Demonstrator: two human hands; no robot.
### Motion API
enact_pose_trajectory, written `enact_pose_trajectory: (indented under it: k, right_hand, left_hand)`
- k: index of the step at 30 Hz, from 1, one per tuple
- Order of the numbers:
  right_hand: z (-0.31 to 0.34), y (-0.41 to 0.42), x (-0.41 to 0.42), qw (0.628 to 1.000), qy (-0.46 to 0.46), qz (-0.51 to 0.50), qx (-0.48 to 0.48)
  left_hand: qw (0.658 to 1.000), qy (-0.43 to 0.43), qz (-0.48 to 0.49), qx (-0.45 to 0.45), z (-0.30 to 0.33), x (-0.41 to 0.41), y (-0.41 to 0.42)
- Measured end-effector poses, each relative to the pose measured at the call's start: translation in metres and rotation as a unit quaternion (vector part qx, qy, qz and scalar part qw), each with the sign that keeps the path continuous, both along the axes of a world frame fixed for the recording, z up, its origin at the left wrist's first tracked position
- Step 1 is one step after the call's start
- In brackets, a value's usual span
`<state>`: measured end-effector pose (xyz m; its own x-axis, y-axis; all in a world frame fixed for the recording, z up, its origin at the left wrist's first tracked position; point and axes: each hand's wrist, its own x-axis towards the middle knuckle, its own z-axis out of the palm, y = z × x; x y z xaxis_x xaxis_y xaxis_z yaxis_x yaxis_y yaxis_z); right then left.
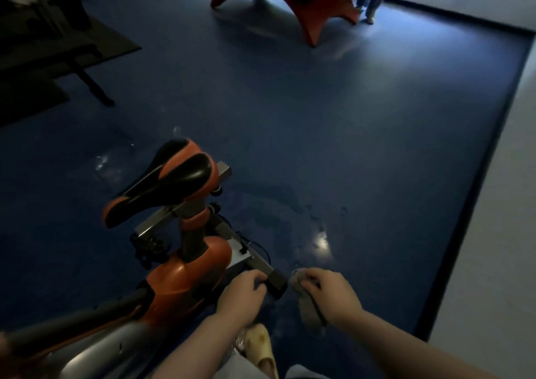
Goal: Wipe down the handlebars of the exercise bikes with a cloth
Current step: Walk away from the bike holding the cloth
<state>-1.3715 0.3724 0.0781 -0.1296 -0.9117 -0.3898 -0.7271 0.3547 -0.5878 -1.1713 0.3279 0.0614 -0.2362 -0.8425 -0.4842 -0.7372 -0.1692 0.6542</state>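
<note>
Gripping the bike's base bar (pixel 255 265), the left hand (pixel 242 293) curls; the right hand (pixel 333 296) clutches a grey cloth (pixel 309 310).

Both hands reach forward and down, left hand (pixel 242 294) curled, right hand (pixel 333 294) clenched, forearms bare.
</note>
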Motion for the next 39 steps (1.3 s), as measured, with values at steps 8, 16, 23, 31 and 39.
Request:
enact_pose_trajectory:
  k: [8,16,23,31,39]
  right_hand:
    - [0.007,-0.086,-0.042,1.0,0.022,-0.013,-0.014]
    - [-0.01,-0.188,-0.107,0.998,0.003,0.061,0.0]
    - [-0.002,-0.302,-0.181,0.982,0.037,0.183,-0.021]
    - [0.002,-0.406,-0.218,0.981,0.018,0.194,-0.019]
    - [-0.012,-0.525,-0.161,0.954,0.007,0.3,0.0]
  left_hand:
    - [1.0,-0.015,-0.018,-0.006,0.003,-0.035,-0.088]
    - [0.998,-0.014,0.069,-0.003,-0.016,-0.095,-0.166]
    - [0.987,0.01,0.161,0.021,-0.021,-0.183,-0.237]
    - [0.974,0.01,0.223,0.02,-0.008,-0.227,-0.302]
    - [0.951,0.014,0.306,0.035,-0.02,-0.192,-0.393]
